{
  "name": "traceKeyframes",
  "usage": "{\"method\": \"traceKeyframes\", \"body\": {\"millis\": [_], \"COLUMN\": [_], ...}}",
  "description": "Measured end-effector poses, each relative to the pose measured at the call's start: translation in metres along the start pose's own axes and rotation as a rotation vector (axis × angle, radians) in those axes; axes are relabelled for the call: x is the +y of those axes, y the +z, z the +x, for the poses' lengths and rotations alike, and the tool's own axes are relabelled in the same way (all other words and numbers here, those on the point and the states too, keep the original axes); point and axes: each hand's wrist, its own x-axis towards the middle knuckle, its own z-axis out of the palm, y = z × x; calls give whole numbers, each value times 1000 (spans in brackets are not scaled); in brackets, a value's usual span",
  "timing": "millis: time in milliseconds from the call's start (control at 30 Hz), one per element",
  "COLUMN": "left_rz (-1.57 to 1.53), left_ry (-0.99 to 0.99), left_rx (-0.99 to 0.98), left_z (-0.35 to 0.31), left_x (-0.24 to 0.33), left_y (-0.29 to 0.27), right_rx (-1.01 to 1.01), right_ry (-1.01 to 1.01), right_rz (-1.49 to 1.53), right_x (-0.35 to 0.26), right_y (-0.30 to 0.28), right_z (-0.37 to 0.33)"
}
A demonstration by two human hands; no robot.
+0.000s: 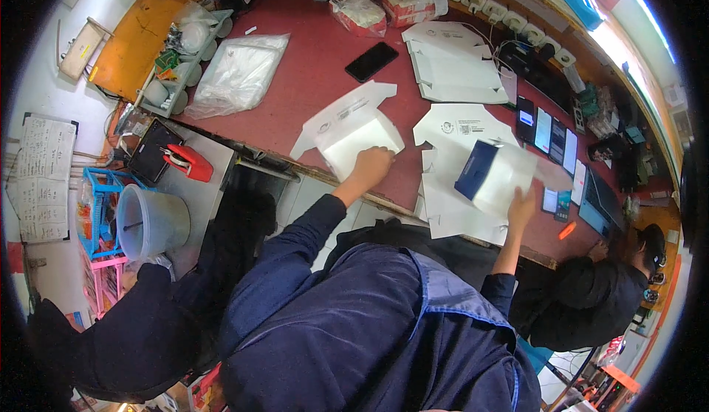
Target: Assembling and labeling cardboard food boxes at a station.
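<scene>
My left hand (375,164) is closed on the near edge of a partly folded white cardboard box (343,146), whose lid flap stands up on its far side. The box rests on the dark red table near its front edge. My right hand (523,203) grips another white box (506,179), tilted and somewhat blurred, with a dark blue panel (476,169) on its left side. Beneath that box lies an unfolded flat white carton (461,127), with print on its far part. The right fingertips are partly hidden by the box.
A stack of flat white cartons (458,65) lies farther back, beside a black phone (371,62). Clear plastic bags (240,72) lie at back left. Several phones (557,142) and an orange object (567,229) are at right, near another person (591,294). A bucket (151,223) stands left.
</scene>
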Motion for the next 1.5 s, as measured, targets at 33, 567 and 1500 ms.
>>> {"method": "traceKeyframes", "body": {"millis": [33, 567, 1500], "left_rz": [-42, 127, -226], "left_ry": [-118, 231, 15], "left_rx": [-32, 264, 442], "left_z": [0, -116, -91], "left_x": [10, -80, -27], "left_y": [-9, -28, -33], "right_rx": [-14, -879, -906], "right_ry": [-63, -634, -1222], "right_rz": [171, 369, -198], "right_x": [-6, -229, -249], "right_y": [11, 216, 159], "right_z": [11, 30, -51]}}
